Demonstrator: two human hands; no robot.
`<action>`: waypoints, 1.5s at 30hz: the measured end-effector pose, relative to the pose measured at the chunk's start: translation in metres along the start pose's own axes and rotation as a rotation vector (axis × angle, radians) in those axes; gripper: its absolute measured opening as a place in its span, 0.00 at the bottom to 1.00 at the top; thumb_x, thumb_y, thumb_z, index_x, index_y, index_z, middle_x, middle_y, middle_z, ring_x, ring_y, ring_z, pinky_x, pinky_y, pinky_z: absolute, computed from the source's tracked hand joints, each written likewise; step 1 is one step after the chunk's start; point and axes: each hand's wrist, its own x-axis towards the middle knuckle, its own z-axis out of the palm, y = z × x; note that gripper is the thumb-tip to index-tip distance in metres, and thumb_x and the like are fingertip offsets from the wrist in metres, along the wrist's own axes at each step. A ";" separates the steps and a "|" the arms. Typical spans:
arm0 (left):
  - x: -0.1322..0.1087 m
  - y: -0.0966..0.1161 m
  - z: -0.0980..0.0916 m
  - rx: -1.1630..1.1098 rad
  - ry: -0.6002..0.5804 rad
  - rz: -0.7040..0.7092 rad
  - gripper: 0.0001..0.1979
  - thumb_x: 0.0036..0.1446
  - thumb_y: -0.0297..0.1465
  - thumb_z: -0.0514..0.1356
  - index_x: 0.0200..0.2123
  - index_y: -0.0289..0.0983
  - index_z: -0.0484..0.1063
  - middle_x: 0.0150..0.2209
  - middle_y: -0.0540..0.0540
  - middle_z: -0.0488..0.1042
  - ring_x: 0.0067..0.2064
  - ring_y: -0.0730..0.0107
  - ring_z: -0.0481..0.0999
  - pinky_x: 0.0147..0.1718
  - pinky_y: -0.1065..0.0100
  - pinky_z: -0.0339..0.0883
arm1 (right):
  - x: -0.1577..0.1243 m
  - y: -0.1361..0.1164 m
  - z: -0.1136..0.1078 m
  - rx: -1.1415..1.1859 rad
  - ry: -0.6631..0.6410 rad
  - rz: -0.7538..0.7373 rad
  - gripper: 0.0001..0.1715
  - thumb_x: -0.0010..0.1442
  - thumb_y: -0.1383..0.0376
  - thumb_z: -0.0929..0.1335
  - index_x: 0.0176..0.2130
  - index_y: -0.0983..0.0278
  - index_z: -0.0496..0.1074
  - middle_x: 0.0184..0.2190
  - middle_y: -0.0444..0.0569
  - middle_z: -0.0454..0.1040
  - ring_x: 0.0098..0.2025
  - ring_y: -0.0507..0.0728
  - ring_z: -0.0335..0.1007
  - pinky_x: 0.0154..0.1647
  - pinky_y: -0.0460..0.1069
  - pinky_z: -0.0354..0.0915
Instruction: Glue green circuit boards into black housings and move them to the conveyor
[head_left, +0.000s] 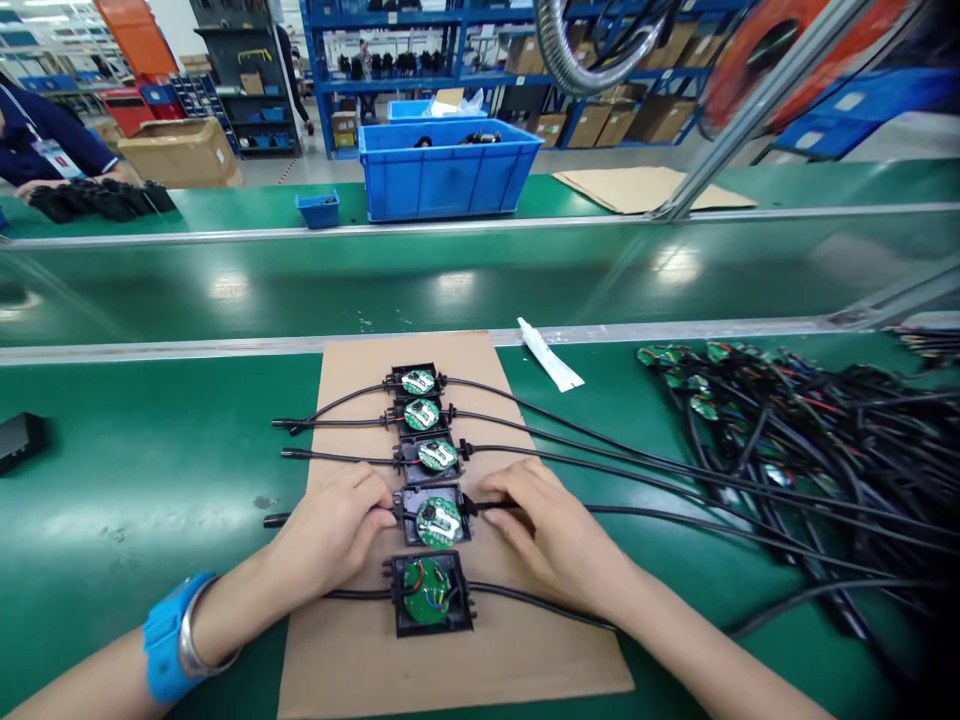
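Several small black housings with round green circuit boards and black cables lie in a column on a cardboard sheet (360, 660). My left hand (334, 530) is closed on the left cable end of the fourth housing (435, 515). My right hand (551, 530) pinches that housing's right cable where it enters the case. The nearest housing (430, 592) lies just below, between my wrists, untouched. A blue band and a metal bangle sit on my left wrist (176, 640).
A tangled heap of cabled boards (795, 440) lies at the right. A white tube (550, 355) rests by the cardboard's far corner. A green conveyor (450, 280) runs beyond, with a blue crate (446, 170) and another person's hands on black parts (97, 198) at far left.
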 end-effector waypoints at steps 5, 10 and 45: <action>-0.012 0.008 -0.004 -0.076 0.035 -0.044 0.10 0.66 0.28 0.45 0.38 0.38 0.65 0.32 0.49 0.71 0.31 0.71 0.71 0.29 0.70 0.66 | -0.008 -0.014 -0.008 -0.018 -0.030 -0.097 0.14 0.63 0.74 0.57 0.46 0.64 0.65 0.37 0.52 0.69 0.38 0.56 0.67 0.36 0.50 0.67; -0.014 0.016 -0.005 -0.024 0.050 -0.025 0.11 0.67 0.27 0.44 0.38 0.38 0.64 0.32 0.48 0.70 0.31 0.69 0.72 0.29 0.69 0.67 | -0.007 -0.037 -0.030 -0.157 -0.102 -0.134 0.14 0.62 0.74 0.58 0.41 0.65 0.69 0.31 0.50 0.66 0.31 0.55 0.64 0.27 0.49 0.62; -0.006 0.022 0.015 0.071 0.160 0.133 0.08 0.62 0.21 0.51 0.37 0.35 0.68 0.30 0.46 0.71 0.33 0.66 0.68 0.31 0.66 0.68 | 0.029 -0.043 0.000 -0.202 -0.423 -0.025 0.26 0.55 0.68 0.60 0.52 0.65 0.71 0.33 0.49 0.74 0.29 0.57 0.67 0.25 0.52 0.44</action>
